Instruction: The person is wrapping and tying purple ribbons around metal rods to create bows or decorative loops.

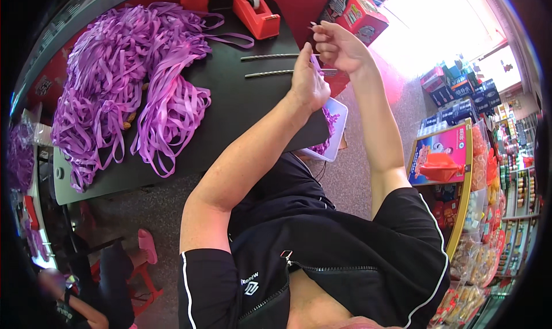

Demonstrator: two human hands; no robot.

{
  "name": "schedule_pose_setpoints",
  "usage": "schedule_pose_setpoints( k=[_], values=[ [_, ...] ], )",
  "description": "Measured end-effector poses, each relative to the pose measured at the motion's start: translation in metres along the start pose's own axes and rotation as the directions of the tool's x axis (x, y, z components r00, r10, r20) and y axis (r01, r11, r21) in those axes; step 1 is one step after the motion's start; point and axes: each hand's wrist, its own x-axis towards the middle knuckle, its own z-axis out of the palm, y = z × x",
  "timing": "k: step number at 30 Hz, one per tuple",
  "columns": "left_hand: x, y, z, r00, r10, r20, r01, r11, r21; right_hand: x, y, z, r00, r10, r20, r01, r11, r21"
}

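Past the table's right end, both my hands are raised close together beside two thin twisted metal rods [267,73] that stick out sideways. My left hand [310,84] is nearly upright, its fingers closed on a strip of purple ribbon [315,63] between palm and rods. Just right of it, my right hand [340,46] is closed in a pinch. A small pale tip shows at its fingertips, too small to name. A big heap of looped purple ribbons [115,70] covers the left of the black table [230,107]. Below my hands, a white bin [340,127] holds purple pieces.
A red tape dispenser [257,19] stands at the table's back edge. Behind my right hand is a red box [357,18]. Stacked cartons [460,93] and packed shelves line the right. At lower left another person [112,277] sits near a red stool [146,294].
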Motion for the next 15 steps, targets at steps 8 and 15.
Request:
schedule_pose_setpoints(
  k=[8, 15],
  values=[
    [-0.004, 0.009, 0.001, 0.996, -0.075, -0.042, 0.068, 0.987, -0.146, -0.039, 0.044, -0.032, 0.951, 0.042, 0.306, -0.210, 0.813, 0.543],
    [-0.002, -0.001, 0.000, 0.997, 0.047, -0.056, -0.051, 0.996, -0.074, -0.034, 0.061, -0.033, 0.969, -0.027, 0.246, -0.138, 0.765, 0.629]
  ],
)
